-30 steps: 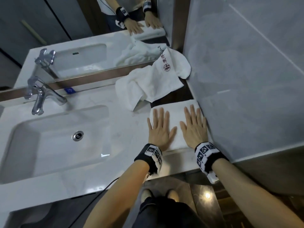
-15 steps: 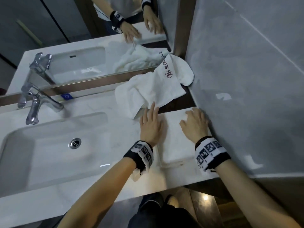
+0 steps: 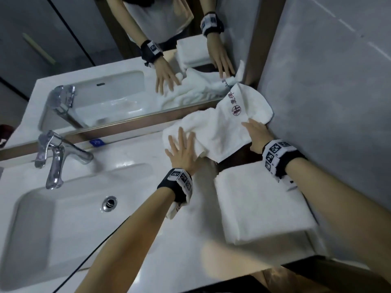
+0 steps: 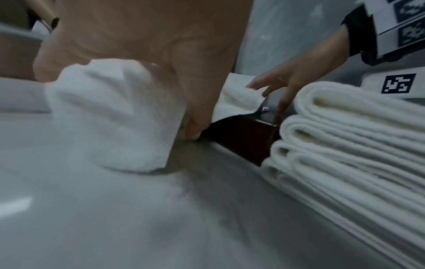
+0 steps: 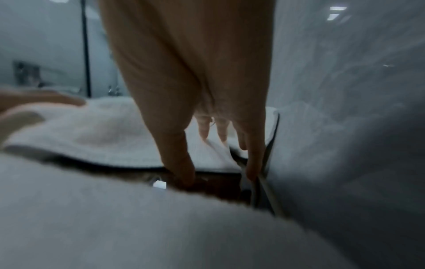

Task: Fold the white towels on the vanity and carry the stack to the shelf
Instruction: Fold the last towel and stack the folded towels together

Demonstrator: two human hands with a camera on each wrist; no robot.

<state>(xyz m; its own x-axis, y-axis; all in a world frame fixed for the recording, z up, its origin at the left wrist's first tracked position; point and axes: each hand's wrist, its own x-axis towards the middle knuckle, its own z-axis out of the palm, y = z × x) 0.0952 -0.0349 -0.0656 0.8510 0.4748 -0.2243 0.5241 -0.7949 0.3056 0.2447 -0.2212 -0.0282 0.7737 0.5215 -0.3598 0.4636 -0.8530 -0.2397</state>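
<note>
A crumpled white towel (image 3: 218, 130) with a red logo lies at the back of the vanity (image 3: 152, 240), against the mirror and the right wall. My left hand (image 3: 183, 145) rests on its left end with fingers spread and straight; in the left wrist view the towel (image 4: 115, 116) bunches under my palm. My right hand (image 3: 255, 133) touches the towel's right edge with fingers extended, thumb (image 5: 181, 163) pointing down. A folded stack of white towels (image 3: 260, 199) sits nearer me on the right, its layered folds (image 4: 356, 145) showing.
The sink basin (image 3: 63, 208) and chrome faucet (image 3: 57, 157) fill the left side. A mirror (image 3: 101, 60) runs along the back. A grey tiled wall (image 3: 330, 102) closes the right. A dark strip (image 3: 239, 160) separates the two towels.
Both hands lifted off the folded stack and reached back onto the crumpled towel. The stack stayed in place.
</note>
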